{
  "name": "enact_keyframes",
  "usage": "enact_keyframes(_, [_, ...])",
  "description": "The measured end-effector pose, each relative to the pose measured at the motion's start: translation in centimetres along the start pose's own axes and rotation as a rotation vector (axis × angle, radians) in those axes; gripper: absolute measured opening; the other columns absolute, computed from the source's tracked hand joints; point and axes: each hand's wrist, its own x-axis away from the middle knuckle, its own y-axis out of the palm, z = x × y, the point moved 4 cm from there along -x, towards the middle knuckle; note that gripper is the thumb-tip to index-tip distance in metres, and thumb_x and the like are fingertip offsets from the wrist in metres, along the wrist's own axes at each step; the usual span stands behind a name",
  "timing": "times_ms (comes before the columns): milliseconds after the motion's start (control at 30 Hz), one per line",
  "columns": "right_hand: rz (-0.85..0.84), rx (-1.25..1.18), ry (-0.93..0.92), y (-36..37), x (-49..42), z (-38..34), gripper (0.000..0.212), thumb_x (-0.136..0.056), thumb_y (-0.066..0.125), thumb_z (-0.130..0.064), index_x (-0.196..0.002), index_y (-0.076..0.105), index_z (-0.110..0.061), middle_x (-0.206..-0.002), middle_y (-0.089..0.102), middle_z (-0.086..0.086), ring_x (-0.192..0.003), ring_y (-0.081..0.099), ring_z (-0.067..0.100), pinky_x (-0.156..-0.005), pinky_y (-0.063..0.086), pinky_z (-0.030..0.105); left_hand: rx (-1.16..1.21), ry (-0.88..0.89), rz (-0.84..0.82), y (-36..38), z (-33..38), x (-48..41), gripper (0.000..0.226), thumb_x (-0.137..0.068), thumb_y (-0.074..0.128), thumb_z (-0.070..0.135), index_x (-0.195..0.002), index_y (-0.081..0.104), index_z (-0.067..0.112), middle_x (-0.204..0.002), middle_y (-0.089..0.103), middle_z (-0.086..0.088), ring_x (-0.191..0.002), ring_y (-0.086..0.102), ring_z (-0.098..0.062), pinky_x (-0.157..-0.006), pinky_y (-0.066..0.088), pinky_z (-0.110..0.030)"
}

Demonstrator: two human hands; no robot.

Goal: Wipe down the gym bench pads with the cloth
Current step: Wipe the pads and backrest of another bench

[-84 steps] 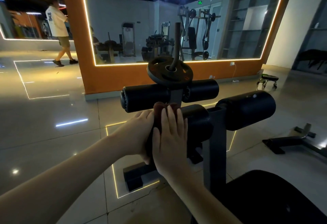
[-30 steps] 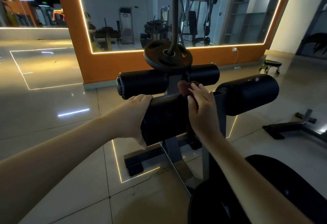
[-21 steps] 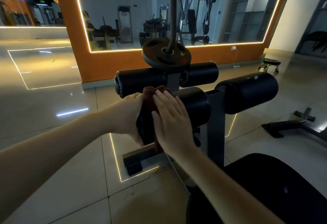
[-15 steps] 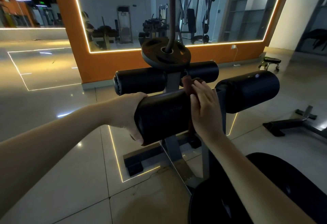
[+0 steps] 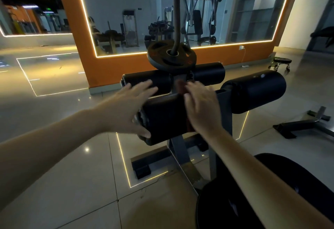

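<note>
My left hand (image 5: 126,109) is spread open at the left end of the near roller pad (image 5: 162,118); my right hand (image 5: 200,109), fingers loosely extended, presses the dark red cloth (image 5: 181,89) against its right end.

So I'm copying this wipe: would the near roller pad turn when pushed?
Probably it can turn: the pad is a cylinder mounted crosswise on the frame, and the left hand is at its end, perhaps steadying it. Its skin looks smooth, so the cloth under the right hand should slide easily.
</note>
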Motion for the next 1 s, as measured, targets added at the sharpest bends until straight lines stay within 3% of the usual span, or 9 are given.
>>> enact_keyframes(100, [0.186, -0.107, 0.240, -0.9, 0.1, 2.8, 0.056, -0.099, 0.024, -0.033, -0.135, 0.054, -0.002, -0.140, 0.055, 0.013, -0.139, 0.041, 0.024, -0.119, 0.026, 0.049, -0.303, 0.136, 0.089, 3.1, 2.2, 0.8, 0.138, -0.063, 0.077, 0.068, -0.153, -0.014, 0.015, -0.163, -0.008, -0.007, -0.148, -0.011, -0.022, -0.117, -0.011, -0.043])
enact_keyframes(200, [0.359, -0.150, 0.403, 1.1, 2.3, -1.1, 0.047, -0.101, 0.031, -0.024, -0.138, 0.052, -0.003, -0.146, 0.049, 0.013, -0.143, 0.034, 0.025, -0.120, 0.024, 0.050, -0.431, 0.064, 0.183, 4.8, 3.3, 0.1, 0.138, -0.041, 0.095, 0.049, -0.148, 0.026, -0.005, -0.150, 0.035, -0.029, -0.137, 0.037, -0.045, -0.112, 0.019, -0.058])
enact_keyframes(300, [0.432, -0.133, 0.255, 3.5, 4.6, -6.7, 0.044, -0.103, 0.033, -0.023, -0.135, 0.055, -0.004, -0.145, 0.051, 0.011, -0.143, 0.036, 0.026, -0.122, 0.020, 0.046, -0.315, 0.162, 0.315, 4.0, 2.4, -1.0, 0.115, -0.041, 0.095, 0.042, -0.136, 0.049, -0.004, -0.134, 0.055, -0.023, -0.124, 0.053, -0.040, -0.105, 0.043, -0.057])
enact_keyframes(400, [0.388, -0.152, 0.091, 4.1, 5.4, -8.1, 0.043, -0.103, 0.035, -0.024, -0.136, 0.055, -0.005, -0.143, 0.054, 0.010, -0.141, 0.039, 0.025, -0.121, 0.021, 0.044, -0.338, 0.176, 0.306, 3.4, 1.9, -1.2, 0.104, -0.048, 0.093, 0.047, -0.131, 0.055, -0.003, -0.128, 0.060, -0.018, -0.121, 0.056, -0.033, -0.103, 0.048, -0.046])
enact_keyframes(567, [0.249, -0.032, -0.057, 2.0, 3.4, -2.5, 0.042, -0.102, 0.034, -0.028, -0.132, 0.057, -0.009, -0.142, 0.055, 0.007, -0.142, 0.039, 0.023, -0.119, 0.016, 0.057, -0.170, 0.114, 0.315, 3.5, 1.8, -0.9, 0.126, -0.039, 0.098, 0.037, -0.142, 0.039, -0.006, -0.141, 0.048, -0.023, -0.128, 0.049, -0.038, -0.104, 0.046, -0.049])
enact_keyframes(700, [0.245, -0.113, 0.245, 0.6, 2.5, 1.4, 0.048, -0.100, 0.030, -0.028, -0.139, 0.050, -0.008, -0.154, 0.040, 0.009, -0.148, 0.025, 0.024, -0.119, 0.009, 0.060, -0.272, 0.016, 0.265, 4.0, 2.4, -0.7, 0.129, -0.045, 0.096, 0.042, -0.146, 0.031, -0.009, -0.147, 0.040, -0.026, -0.133, 0.042, -0.041, -0.108, 0.042, -0.053])
enact_keyframes(833, [0.311, -0.486, 0.571, -0.1, 3.1, 2.7, 0.051, -0.100, 0.030, -0.025, -0.147, 0.038, -0.006, -0.157, 0.034, 0.012, -0.148, 0.026, 0.024, -0.122, 0.022, 0.046, -0.427, -0.062, 0.229, 4.3, 4.3, 0.1, 0.126, -0.077, 0.075, 0.054, -0.152, -0.009, -0.002, -0.161, -0.003, -0.022, -0.149, 0.003, -0.038, -0.123, 0.004, -0.050])
enact_keyframes(933, [0.339, -0.769, 0.770, -1.1, 4.4, 3.5, 0.035, -0.104, 0.035, -0.025, -0.133, 0.052, -0.015, -0.126, 0.060, 0.008, -0.115, 0.058, 0.017, -0.099, 0.049, 0.035, -0.451, -0.091, 0.217, 4.9, 5.7, 0.6, 0.121, -0.081, 0.070, 0.056, -0.152, -0.009, -0.003, -0.160, -0.007, -0.025, -0.148, -0.002, -0.044, -0.119, -0.004, -0.054])
enact_keyframes(1000, [0.357, -1.039, 0.943, -2.3, 5.6, 4.2, 0.021, -0.106, 0.036, -0.025, -0.099, 0.055, -0.021, -0.092, 0.058, 0.000, -0.077, 0.060, 0.009, -0.066, 0.053, 0.022, -0.415, -0.075, 0.275, 5.2, 6.4, 1.1, 0.119, -0.069, 0.078, 0.058, -0.151, 0.019, -0.005, -0.156, 0.017, -0.032, -0.144, 0.017, -0.051, -0.116, 0.006, -0.058])
